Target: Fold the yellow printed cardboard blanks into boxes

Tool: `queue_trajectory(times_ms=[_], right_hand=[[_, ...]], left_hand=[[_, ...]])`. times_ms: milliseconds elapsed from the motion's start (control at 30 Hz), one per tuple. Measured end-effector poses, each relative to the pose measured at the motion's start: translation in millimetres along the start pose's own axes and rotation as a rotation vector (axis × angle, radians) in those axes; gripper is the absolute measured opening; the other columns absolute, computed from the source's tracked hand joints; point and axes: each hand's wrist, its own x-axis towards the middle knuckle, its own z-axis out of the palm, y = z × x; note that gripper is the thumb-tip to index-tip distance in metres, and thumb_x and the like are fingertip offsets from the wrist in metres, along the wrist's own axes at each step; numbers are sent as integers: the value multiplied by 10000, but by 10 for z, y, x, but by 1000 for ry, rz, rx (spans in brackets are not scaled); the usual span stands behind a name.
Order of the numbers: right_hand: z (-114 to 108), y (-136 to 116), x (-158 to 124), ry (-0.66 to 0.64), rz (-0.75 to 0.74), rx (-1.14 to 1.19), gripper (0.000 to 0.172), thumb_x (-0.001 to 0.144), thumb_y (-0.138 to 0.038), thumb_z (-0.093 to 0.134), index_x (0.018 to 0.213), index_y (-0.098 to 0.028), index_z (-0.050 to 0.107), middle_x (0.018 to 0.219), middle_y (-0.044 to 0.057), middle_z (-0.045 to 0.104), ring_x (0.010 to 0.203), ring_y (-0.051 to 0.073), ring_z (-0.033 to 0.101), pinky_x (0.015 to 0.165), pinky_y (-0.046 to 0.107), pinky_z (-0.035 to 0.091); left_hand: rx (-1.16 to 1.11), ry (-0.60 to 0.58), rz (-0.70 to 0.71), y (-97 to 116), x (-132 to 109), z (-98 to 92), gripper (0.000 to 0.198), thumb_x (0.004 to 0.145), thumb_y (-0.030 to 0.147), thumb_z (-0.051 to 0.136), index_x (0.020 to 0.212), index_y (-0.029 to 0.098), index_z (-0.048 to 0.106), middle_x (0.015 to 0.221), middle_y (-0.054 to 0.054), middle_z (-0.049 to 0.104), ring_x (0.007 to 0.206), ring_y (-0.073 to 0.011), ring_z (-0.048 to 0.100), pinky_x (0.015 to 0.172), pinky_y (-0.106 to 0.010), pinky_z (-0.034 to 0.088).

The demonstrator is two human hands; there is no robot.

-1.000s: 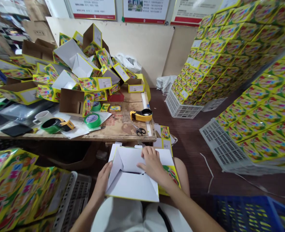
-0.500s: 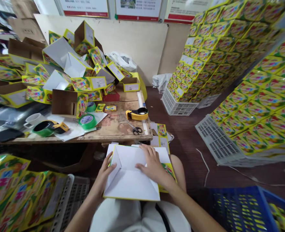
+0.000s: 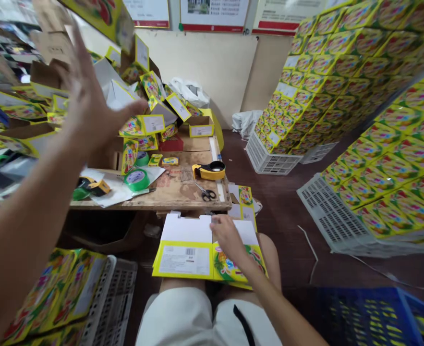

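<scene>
My left hand (image 3: 92,101) is raised over the left side of the table, blurred, with fingers spread. Just above it a folded yellow carton (image 3: 107,19) hangs in the air at the top left edge; I cannot tell if fingertips still touch it. On my lap lie flattened yellow cartons (image 3: 186,262) with white flaps turned away from me. My right hand (image 3: 228,235) rests on their right part, its fingers curled at a flap's edge, pinching the top carton. A pile of folded boxes (image 3: 152,86) fills the table's left and back.
On the wooden table (image 3: 172,194) are a yellow tape dispenser (image 3: 210,170), scissors (image 3: 206,193) and a green tape roll (image 3: 137,179). Stacked cartons stand in white crates (image 3: 272,161) to the right. A blue crate (image 3: 359,317) is at lower right, a grey crate (image 3: 114,298) at lower left.
The folded carton has left my lap and is now up at the left, where my left hand has risen. Flat cartons now show on my lap; my right hand has curled onto them.
</scene>
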Motion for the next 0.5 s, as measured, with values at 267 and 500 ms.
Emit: queue_trajectory(times_ms=[267, 500], right_hand=[[629, 36, 178, -231, -151, -284, 373, 815, -350, 628, 1137, -177, 554, 1213, 126, 565, 1181, 268, 457, 1019, 468, 285], [655, -24, 319, -212, -122, -373, 254, 823, -359, 609, 1000, -178, 587, 1056, 100, 588, 1059, 263, 478, 968, 455, 300]], left_hand=[[-406, -900, -674, 453, -3126, 1048, 1057, 593, 386, 721, 1442, 43, 193, 1494, -305, 130, 1386, -440, 63, 1054, -636, 146], [-568, -791, -835, 501, -3690, 1100, 1081, 645, 418, 699, 1484, 160, 68, 1536, -220, 34, 1409, -346, -58, 1116, -541, 28]])
